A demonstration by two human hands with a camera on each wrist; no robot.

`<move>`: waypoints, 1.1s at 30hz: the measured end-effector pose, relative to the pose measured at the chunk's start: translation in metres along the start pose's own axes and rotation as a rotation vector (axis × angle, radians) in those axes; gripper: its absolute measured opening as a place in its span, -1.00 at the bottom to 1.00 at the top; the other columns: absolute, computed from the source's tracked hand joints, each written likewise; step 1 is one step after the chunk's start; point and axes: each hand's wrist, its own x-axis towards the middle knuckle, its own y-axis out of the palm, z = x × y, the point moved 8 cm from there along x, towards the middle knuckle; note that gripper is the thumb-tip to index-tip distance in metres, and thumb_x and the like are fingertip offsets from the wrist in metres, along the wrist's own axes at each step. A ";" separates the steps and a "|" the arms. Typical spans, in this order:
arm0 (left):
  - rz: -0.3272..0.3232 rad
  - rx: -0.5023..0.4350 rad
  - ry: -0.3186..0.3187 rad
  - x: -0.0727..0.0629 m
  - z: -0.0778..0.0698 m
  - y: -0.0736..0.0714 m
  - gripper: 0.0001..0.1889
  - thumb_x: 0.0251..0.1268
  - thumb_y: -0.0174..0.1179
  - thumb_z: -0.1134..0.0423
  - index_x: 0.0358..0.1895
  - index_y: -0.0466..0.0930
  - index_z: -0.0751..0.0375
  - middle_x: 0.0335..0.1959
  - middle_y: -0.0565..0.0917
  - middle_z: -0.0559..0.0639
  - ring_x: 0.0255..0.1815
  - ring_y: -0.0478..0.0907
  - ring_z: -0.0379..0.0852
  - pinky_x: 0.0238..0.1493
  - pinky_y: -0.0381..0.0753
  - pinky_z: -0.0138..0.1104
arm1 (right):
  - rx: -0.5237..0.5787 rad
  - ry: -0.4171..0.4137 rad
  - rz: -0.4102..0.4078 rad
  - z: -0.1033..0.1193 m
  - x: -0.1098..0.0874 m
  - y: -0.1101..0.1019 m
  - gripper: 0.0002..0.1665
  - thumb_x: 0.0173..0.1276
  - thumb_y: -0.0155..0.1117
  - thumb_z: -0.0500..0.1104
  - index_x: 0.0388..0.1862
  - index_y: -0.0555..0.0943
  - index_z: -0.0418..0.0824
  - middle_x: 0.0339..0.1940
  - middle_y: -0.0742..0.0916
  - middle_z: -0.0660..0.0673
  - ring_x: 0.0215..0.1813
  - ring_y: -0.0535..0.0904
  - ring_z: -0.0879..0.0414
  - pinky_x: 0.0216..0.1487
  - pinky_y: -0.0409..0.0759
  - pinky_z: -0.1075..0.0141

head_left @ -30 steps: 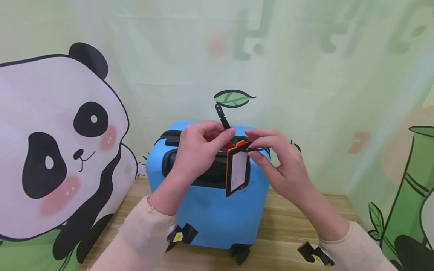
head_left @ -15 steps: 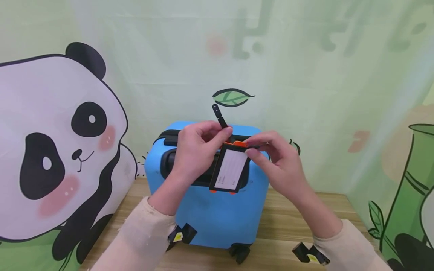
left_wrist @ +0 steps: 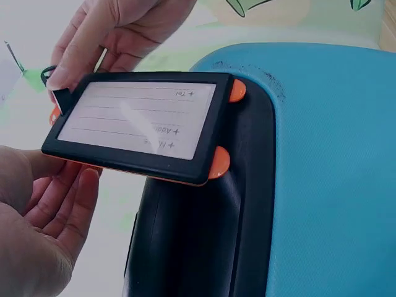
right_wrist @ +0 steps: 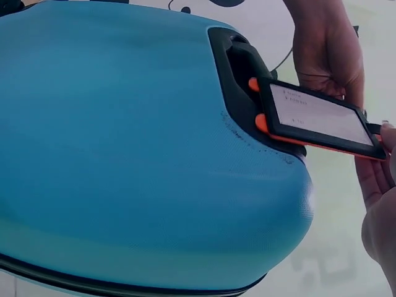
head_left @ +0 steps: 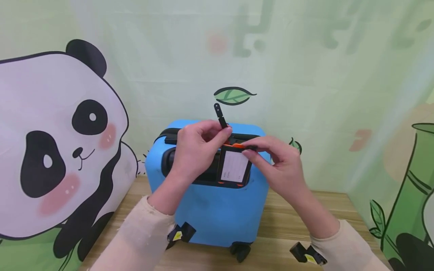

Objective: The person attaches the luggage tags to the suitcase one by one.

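Observation:
A black luggage tag [head_left: 234, 167] with orange edges and a lined white card hangs in front of the suitcase's recessed black side handle [head_left: 194, 169]. My left hand [head_left: 196, 148] pinches a black strap [head_left: 220, 114] above the tag, and the strap's holed end sticks up past the thumb. At the tag's upper right corner, my right hand [head_left: 285, 160] pinches a short black piece, probably of the strap, between thumb and index finger. The left wrist view shows two orange tabs [left_wrist: 219, 162] at the tag's lower end. How the strap runs behind my left fingers is hidden.
The blue suitcase [head_left: 217, 214] stands upright on a wood-grain table [head_left: 288, 222], with a black wheel [head_left: 240, 251] visible below. Behind it hangs a pale green backdrop [head_left: 305, 75] printed with a panda [head_left: 68, 150] and bamboo. Small black devices sit at both wrists.
The tag has turned from nearly edge-on to face the head camera and now hangs straighter. My right hand has shifted slightly left and down. The left hand has barely moved.

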 end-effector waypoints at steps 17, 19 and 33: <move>-0.083 0.096 0.051 0.001 0.006 -0.024 -0.62 0.38 0.51 0.12 0.15 0.79 0.23 -0.06 0.86 0.07 -0.10 0.84 -0.04 0.02 0.80 -0.17 | -0.047 0.029 -0.044 0.001 0.002 -0.007 -0.75 0.29 0.48 -0.54 -0.06 0.78 -0.44 -0.14 0.86 0.01 -0.15 0.73 0.16 -0.18 0.71 0.46; -0.089 0.139 0.089 0.001 0.005 -0.026 -0.56 0.33 0.55 0.10 0.18 0.77 0.24 -0.02 0.86 0.09 -0.05 0.84 -0.01 0.05 0.80 -0.15 | -0.052 0.025 -0.026 0.000 0.002 -0.006 -0.78 0.32 0.50 -0.48 -0.05 0.78 -0.44 -0.13 0.86 0.00 -0.13 0.73 0.16 -0.19 0.70 0.46; -0.005 0.435 0.157 -0.010 0.013 -0.019 -0.18 0.09 0.67 -0.06 0.39 0.64 0.27 0.29 0.73 0.17 0.30 0.68 0.14 0.28 0.69 -0.02 | -0.068 -0.079 0.017 0.010 -0.008 -0.002 -0.56 0.51 0.42 0.02 -0.11 0.79 -0.40 -0.20 0.86 -0.20 -0.12 0.77 0.17 -0.12 0.72 0.47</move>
